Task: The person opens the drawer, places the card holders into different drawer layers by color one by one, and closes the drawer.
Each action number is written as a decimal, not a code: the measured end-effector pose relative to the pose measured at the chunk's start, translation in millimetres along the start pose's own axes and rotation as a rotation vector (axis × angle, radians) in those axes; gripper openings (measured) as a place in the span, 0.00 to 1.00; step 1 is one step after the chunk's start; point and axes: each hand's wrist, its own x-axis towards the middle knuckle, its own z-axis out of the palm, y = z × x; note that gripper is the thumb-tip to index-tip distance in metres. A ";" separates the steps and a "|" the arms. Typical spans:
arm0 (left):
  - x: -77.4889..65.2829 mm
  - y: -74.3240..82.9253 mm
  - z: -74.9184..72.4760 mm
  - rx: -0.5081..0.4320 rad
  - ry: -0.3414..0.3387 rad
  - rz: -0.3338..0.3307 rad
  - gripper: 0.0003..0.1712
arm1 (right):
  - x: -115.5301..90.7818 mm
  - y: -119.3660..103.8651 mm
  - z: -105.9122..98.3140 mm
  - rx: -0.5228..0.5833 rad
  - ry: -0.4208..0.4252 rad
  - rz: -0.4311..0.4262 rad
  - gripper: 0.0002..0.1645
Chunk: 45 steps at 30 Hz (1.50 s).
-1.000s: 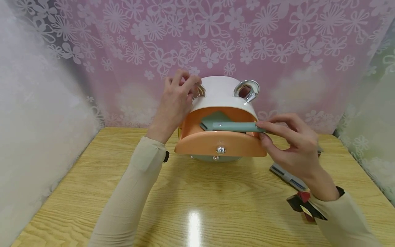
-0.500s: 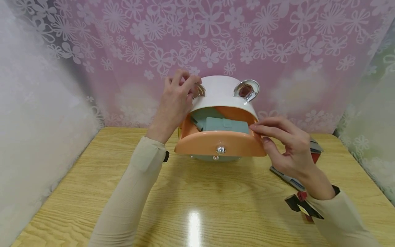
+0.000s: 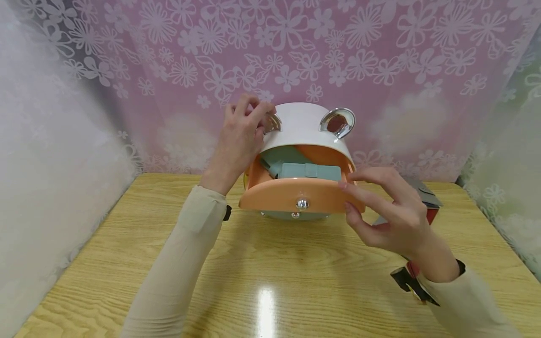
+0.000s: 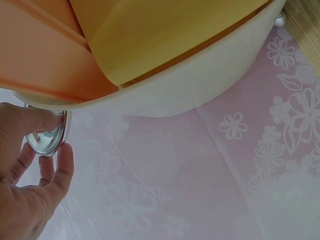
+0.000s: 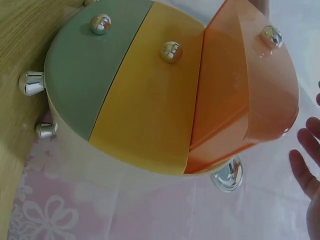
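My left hand [image 3: 241,136] grips the silver ear [image 4: 47,140] on the left of a small white drawer cabinet [image 3: 301,119]. Its orange top drawer [image 3: 270,196] is pulled out. Within the drawer lies a mint-green wallet-like case [image 3: 326,172] with a strap, beside another flat green piece [image 3: 282,155]. My right hand [image 3: 395,218] is at the right end of the drawer front, fingers spread and holding nothing. In the right wrist view, these fingers [image 5: 301,167] are apart from the drawer.
The yellow drawer [image 5: 150,105] and green drawer [image 5: 100,60] below are closed. A grey and red item [image 3: 427,195] stands behind my right hand, which partly hides it. A black object [image 3: 405,280] is by my right cuff. A floral curtain [image 3: 270,51] hangs behind the wooden table [image 3: 236,281].
My right hand has let go of the mint-green case, which now lies in the drawer, and has drawn back slightly toward the drawer front. My left hand has stayed on the ear.
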 end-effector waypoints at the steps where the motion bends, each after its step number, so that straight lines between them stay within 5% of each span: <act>1: 0.0 0.1 -0.4 -0.003 0.000 0.000 0.18 | 0.2 -2.1 1.6 -0.031 0.009 -0.037 0.17; 7: 0.2 -0.4 -1.6 -0.020 -0.014 -0.017 0.19 | -1.4 -13.1 7.1 -0.173 -0.046 -0.205 0.12; 15: -0.2 -0.8 -2.4 -0.031 -0.023 -0.019 0.21 | -7.9 -20.9 10.4 -0.229 -0.175 -0.287 0.11; 35: -2.5 -1.7 -2.2 -0.041 -0.021 -0.020 0.22 | -11.2 -27.2 18.0 -0.319 -0.337 -0.280 0.16; 45: -1.8 -2.6 -0.8 -0.050 -0.008 -0.012 0.22 | -11.9 -28.1 20.3 -0.332 -0.346 -0.260 0.15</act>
